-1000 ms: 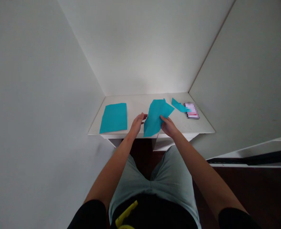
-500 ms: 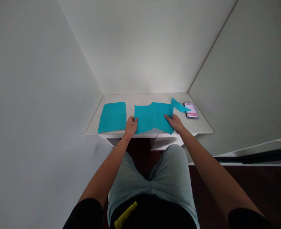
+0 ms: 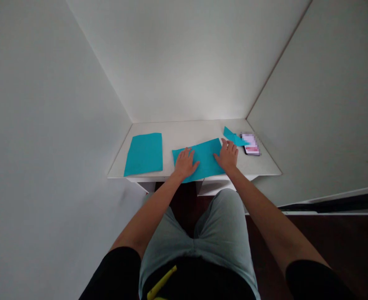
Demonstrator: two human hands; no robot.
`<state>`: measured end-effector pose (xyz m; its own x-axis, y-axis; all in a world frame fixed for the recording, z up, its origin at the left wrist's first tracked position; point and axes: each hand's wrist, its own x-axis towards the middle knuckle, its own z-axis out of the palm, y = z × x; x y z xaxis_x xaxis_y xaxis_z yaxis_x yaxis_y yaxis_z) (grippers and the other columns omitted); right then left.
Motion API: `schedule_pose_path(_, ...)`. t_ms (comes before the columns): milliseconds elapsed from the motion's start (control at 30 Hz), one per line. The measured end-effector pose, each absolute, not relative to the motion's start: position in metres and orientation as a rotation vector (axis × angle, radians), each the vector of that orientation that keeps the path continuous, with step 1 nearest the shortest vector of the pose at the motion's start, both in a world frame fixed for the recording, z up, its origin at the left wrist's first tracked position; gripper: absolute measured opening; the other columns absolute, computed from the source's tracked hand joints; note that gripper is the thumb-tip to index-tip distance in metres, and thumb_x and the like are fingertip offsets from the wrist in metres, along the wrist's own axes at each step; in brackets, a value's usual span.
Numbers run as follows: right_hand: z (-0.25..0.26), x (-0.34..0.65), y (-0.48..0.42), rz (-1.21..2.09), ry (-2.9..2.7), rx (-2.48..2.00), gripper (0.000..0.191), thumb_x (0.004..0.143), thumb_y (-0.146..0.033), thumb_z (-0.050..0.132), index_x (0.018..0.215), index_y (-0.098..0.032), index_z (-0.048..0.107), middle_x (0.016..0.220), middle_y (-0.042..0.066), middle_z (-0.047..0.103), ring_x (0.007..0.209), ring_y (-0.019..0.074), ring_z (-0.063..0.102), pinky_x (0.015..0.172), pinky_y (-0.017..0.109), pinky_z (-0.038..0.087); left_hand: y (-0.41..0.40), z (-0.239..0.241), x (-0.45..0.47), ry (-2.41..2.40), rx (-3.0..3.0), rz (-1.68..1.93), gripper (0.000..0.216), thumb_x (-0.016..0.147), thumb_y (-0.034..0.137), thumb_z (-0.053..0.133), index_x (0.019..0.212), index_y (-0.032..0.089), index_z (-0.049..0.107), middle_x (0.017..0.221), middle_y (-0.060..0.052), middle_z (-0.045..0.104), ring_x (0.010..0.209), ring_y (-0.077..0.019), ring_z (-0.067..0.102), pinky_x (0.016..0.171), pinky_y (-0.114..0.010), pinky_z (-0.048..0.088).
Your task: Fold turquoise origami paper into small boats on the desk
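Observation:
A sheet of blue paper (image 3: pixel 206 157) lies at a slant in the middle of the white desk, its near edge reaching past the desk's front. On its left part my left hand (image 3: pixel 186 163) rests with fingers spread. My right hand (image 3: pixel 228 155) lies over the paper's right end, fingers apart, pressing on it with nothing gripped. Another blue sheet (image 3: pixel 144 153) lies flat to the left, apart from both hands. Just beyond my right hand is a folded blue paper piece (image 3: pixel 234 136).
A phone (image 3: pixel 251 144) with a lit, blurred screen lies at the desk's right, the folded piece's tip over it. White walls (image 3: pixel 188 62) enclose the desk (image 3: pixel 184 129) at the back and both sides. Below the desk is a white shelf (image 3: pixel 216 187).
Both hands have let go of the paper's edges and now lie spread on top of it. The paper has gone from raised and creased to flatter, turned at a slant.

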<state>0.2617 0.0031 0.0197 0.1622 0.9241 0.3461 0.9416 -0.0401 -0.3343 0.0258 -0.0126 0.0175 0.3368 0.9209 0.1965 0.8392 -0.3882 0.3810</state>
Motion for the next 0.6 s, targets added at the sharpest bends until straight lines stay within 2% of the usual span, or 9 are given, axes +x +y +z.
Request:
schedule_pose_path(100,0.022,0.245,-0.003,-0.058,-1.851,-1.785,0.07,0.105,-0.043,0.051,0.167,-0.015,0.037,0.165,0.024,0.044,0.148,0.0437,0.044,0.121,0.061,0.036,-0.01,0.0,0.04,1.533,2.358,0.511,0.073,0.098,0.054,0.063,0.159,0.017,0.051,0.172,-0.02,0.04,0.165,-0.0378,0.028,0.135,-0.055,0.018)
schedule_pose_path(233,0.006,0.227,0.001,0.238,-2.218,-1.506,0.056,0.111,-0.041,0.033,0.161,-0.025,0.052,0.167,0.012,0.05,0.152,0.0332,0.047,0.126,0.053,0.037,-0.007,-0.011,0.038,1.49,2.409,0.521,0.074,0.1,0.057,0.059,0.163,0.02,0.049,0.174,-0.016,0.039,0.166,-0.0343,0.026,0.137,-0.053,0.011)
schedule_pose_path(333,-0.013,0.226,0.013,0.36,-2.303,-1.51,0.057,0.111,-0.047,0.034,0.16,-0.026,0.055,0.169,0.009,0.05,0.158,0.0315,0.042,0.132,0.056,0.03,-0.005,-0.01,0.032,1.472,2.425,0.528,0.074,0.099,0.059,0.059,0.164,0.024,0.048,0.175,-0.014,0.039,0.166,-0.0333,0.027,0.137,-0.053,0.008)
schedule_pose_path(433,-0.025,0.238,0.024,0.37,-2.287,-1.546,0.061,0.109,-0.054,0.04,0.163,-0.027,0.051,0.174,0.006,0.041,0.164,0.0314,0.032,0.135,0.058,0.02,-0.001,-0.008,0.025,1.479,2.403,0.527,0.076,0.098,0.063,0.061,0.164,0.028,0.048,0.176,-0.011,0.038,0.167,-0.0333,0.024,0.137,-0.054,0.009)
schedule_pose_path(600,-0.026,0.285,0.036,0.355,-2.27,-1.592,0.073,0.106,-0.061,0.046,0.167,-0.021,0.044,0.177,0.009,0.032,0.165,0.0319,0.029,0.138,0.056,0.014,0.005,-0.004,0.009,1.554,2.355,0.507,0.085,0.096,0.069,0.061,0.166,0.023,0.046,0.178,-0.013,0.032,0.169,-0.0356,0.018,0.138,-0.052,0.011)
